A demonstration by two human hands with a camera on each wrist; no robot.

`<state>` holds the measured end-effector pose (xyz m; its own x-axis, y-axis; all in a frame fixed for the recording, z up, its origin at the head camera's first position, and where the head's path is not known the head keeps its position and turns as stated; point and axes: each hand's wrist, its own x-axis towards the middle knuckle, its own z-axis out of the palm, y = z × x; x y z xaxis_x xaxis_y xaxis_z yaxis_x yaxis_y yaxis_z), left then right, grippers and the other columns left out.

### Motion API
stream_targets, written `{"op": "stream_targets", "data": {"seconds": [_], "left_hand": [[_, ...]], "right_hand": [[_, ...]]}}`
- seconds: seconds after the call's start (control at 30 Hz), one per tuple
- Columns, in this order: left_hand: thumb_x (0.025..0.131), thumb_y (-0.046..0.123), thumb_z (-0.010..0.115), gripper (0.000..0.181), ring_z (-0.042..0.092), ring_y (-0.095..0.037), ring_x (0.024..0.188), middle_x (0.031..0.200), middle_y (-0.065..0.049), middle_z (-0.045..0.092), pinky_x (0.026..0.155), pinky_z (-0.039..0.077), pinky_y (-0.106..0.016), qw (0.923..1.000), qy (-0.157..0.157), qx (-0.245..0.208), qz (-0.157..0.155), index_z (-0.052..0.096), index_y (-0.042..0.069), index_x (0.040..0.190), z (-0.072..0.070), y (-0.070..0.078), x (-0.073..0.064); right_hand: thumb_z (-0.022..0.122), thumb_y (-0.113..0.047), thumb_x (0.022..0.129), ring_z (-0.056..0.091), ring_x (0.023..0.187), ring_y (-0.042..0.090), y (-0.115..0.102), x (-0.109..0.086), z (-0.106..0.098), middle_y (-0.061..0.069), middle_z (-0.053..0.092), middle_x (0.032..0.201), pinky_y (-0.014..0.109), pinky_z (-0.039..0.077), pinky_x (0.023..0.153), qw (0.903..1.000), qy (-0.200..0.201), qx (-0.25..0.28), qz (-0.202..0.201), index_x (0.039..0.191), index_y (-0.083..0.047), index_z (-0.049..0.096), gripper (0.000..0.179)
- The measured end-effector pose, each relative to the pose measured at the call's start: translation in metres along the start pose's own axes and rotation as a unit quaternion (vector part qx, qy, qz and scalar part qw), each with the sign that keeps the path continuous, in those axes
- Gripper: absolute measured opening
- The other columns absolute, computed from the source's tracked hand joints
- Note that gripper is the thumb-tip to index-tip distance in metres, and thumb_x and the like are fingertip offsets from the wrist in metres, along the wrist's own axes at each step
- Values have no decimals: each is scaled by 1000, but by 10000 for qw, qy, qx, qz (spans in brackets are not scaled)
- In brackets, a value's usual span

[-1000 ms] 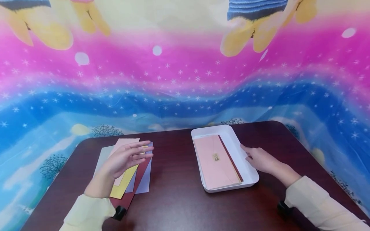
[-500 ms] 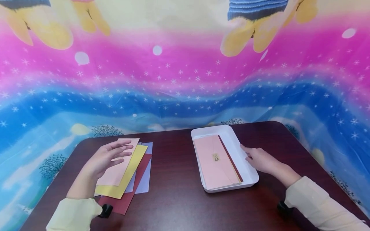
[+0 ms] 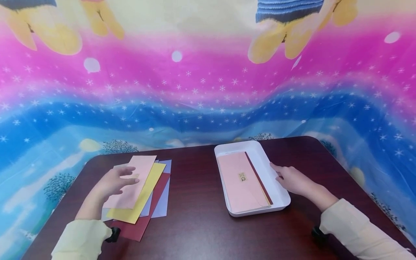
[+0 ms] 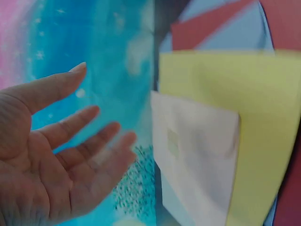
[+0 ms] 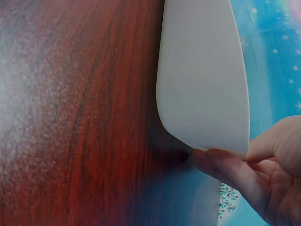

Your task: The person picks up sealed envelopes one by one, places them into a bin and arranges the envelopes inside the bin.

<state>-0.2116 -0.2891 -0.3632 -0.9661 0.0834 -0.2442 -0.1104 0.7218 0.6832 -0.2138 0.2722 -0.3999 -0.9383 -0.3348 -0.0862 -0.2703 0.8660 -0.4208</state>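
My left hand hovers over a fanned pile of envelopes, fingers spread and slightly bent, holding nothing. On top of that pile lies a pink envelope with a small label. A yellow envelope, a dark red envelope and a lavender envelope stick out from under it. In the left wrist view, the palm faces the camera, apart from the pile. My right hand pinches the right rim of a white tray between thumb and fingers. Inside the tray, another pink envelope covers most of a small stack.
Edges of a dark red envelope and a yellow one show along the stack in the tray. Both piles rest on a dark wooden table. A colourful printed cloth hangs around the table's back and sides.
My left hand has moved left and slightly toward me over the loose pile, uncovering more of the yellow and dark red envelopes. The right hand and the tray have stayed put.
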Motion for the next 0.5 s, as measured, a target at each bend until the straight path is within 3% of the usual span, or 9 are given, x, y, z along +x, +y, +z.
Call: {"op": "stream_targets", "data": {"seconds": [0.13,0.23,0.37,0.5], "left_hand": [[94,30,74,81,50,-58,122,145,-45,36,85,55,-59,9962,-82,798,-344,36,-18,147,-1,-13,6],[90,37,77,88,49,-58,122,142,-45,39,93,50,-61,9907,-116,1236,-556,38,-22,143,2,-19,10],[87,51,76,97,45,-57,125,138,-43,46,101,42,-65,9818,-124,1707,-824,42,-24,138,5,-22,11],[86,65,70,104,53,-53,117,131,-42,51,98,46,-62,9713,-203,2193,-901,47,-25,132,7,-24,14]], "right_hand": [[60,3,98,48,58,16,0,0,1,24,67,90,31,45,57,10000,-11,31,-8,147,19,37,56],[60,3,98,46,57,16,0,0,0,13,62,79,31,45,57,10000,7,-2,-20,147,19,37,56],[60,3,98,50,60,16,0,1,0,21,67,88,31,45,57,10000,-4,-39,-10,147,19,38,56],[61,3,98,56,67,17,-2,1,0,32,67,105,32,47,59,10000,-26,-62,28,146,19,38,56]]}}
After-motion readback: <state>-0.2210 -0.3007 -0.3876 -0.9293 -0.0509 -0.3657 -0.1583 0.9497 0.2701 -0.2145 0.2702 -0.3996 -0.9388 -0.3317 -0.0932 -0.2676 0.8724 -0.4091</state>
